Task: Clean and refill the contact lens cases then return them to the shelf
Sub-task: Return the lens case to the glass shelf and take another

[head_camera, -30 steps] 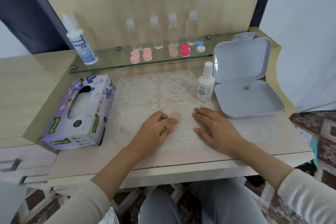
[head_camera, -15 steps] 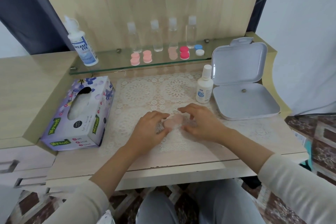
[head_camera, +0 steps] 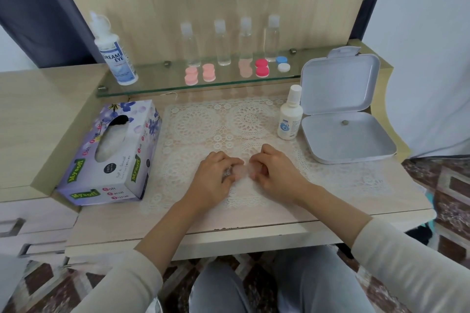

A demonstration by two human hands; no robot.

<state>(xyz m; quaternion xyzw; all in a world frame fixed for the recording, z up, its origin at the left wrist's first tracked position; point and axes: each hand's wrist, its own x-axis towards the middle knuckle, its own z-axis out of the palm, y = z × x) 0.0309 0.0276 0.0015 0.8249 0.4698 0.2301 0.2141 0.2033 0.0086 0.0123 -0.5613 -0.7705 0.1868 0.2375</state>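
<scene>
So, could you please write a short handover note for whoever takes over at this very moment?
Left hand and right hand each grip one end of the pale pink lens case over the lace mat.
Five other cases sit on the glass shelf; the solution bottle and tissue box stand on the desk.
Done: one case off the shelf. Left: clean, refill, return.

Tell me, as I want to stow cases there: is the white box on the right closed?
No, the white box lies open, its lid standing upright behind the base.
</scene>
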